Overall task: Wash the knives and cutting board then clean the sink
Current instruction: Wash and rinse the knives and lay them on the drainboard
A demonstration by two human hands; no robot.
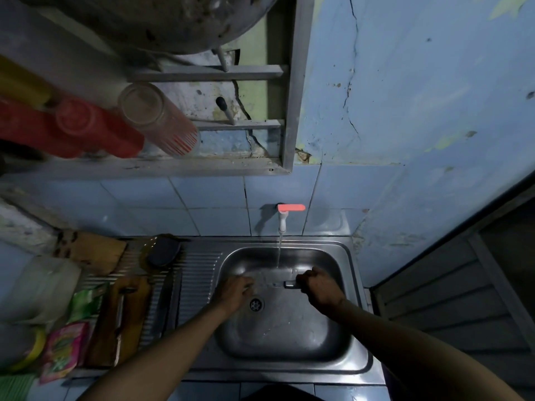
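Knife under tap stream, right hand grip clamped on handle, left hand fingers flat on blade

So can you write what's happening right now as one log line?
step: rinsing knife | tap: running | right hand: grips handle | left hand: on blade | place: sink | cutting board: on drainer
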